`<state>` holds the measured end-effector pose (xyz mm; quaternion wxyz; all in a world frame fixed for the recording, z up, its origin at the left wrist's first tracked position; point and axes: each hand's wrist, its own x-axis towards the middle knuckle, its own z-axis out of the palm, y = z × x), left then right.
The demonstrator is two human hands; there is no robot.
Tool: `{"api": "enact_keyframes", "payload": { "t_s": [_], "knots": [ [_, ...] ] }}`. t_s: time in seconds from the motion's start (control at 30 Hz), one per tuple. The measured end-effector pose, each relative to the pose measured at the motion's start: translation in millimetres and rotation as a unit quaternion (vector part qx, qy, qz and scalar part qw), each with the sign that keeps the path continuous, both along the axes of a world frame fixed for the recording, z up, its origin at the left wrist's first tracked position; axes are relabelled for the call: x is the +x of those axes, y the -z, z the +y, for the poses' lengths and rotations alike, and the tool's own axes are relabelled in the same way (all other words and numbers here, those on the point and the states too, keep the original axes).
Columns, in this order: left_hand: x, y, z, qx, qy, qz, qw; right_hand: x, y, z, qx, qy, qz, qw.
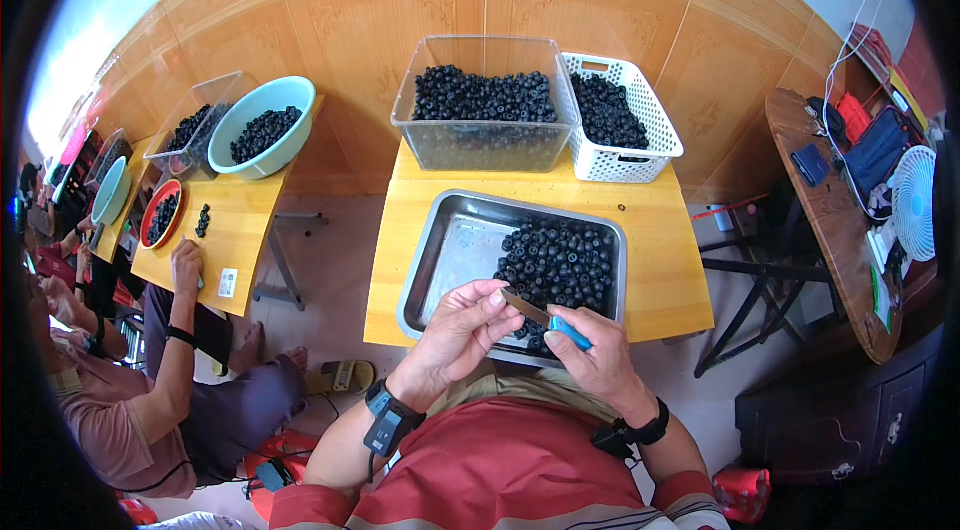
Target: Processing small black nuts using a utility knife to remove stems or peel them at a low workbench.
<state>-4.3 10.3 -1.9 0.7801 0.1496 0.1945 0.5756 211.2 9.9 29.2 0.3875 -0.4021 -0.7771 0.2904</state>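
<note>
My right hand (pixel 605 355) is closed round the blue handle of a small knife (pixel 528 309), its blade pointing left toward my other hand. My left hand (pixel 462 330) pinches thumb and fingers together at the blade's tip; whatever sits between them is too small to make out. Both hands hover over the near edge of a metal tray (pixel 445 230). Dark blueberries (pixel 560 265) heap up in the tray's right part, while bare metal shows on its left.
Behind the tray stand a clear plastic bin (pixel 480 145) and a white perforated basket (pixel 625 167), both holding blueberries. On the left a person (pixel 150 410) sits at another yellow table with a pale green bowl (pixel 300 125) and a red bowl (pixel 150 238). A brown table (pixel 815 210) with a fan (pixel 912 205) stands right.
</note>
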Motion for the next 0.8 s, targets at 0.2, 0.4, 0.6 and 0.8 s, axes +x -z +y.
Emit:
{"api": "enact_keyframes", "payload": {
  "t_s": [0.2,0.4,0.6,0.8],
  "knots": [
    [1.5,5.5,-6.1,0.019,0.007,-0.009,1.0,1.2,-1.9,-1.4,0.01,0.0,-0.002,1.0],
    [3.1,-11.1,-21.7,0.053,0.019,-0.009,0.998,6.1,12.9,11.9,-0.072,0.097,0.048,0.992],
    [1.9,-7.4,-20.5,0.042,0.02,0.007,0.999,-1.6,-0.5,13.1,-0.076,0.016,0.125,0.989],
    [6.6,-5.2,-18.4,0.045,0.044,-0.001,0.998,-24.7,-14.7,12.5,-0.013,-0.082,0.11,0.99]
  ]
}}
